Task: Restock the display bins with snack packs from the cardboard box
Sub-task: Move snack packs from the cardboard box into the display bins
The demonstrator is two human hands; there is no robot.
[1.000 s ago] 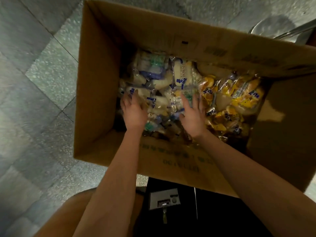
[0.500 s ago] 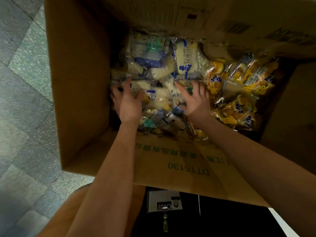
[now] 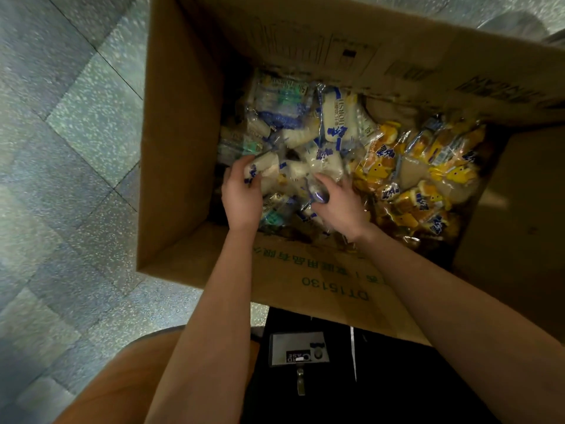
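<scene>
Closest to us a grey plastic card holder (image 3: 299, 348) hangs against black clothing, and beyond it our bare forearms reach over the near flap (image 3: 305, 270) of the large brown cardboard box (image 3: 180, 148), open on the speckled grey tiled floor (image 3: 76, 133). Our left hand (image 3: 241, 194) is down among the goods, fingers curled round a white snack pack with blue print (image 3: 263, 166) near the box's left wall. Our right hand (image 3: 339, 203), just beside it, bends over a clear-wrapped pale pack (image 3: 319, 191) with thumb and fingers curled on it, though blur hides how firm that hold is. Farther in lie heaped white-and-blue snack packs (image 3: 333, 117), and right of them a mound of yellow-and-orange snack packs (image 3: 428, 160), the two sorts touching. No display bins show here, so we cannot tell how full they are. We judge the work to be at a picking stage with most of it ahead: the box holds plenty, and the packs in our hands are not yet lifted out or carried to a bin
</scene>
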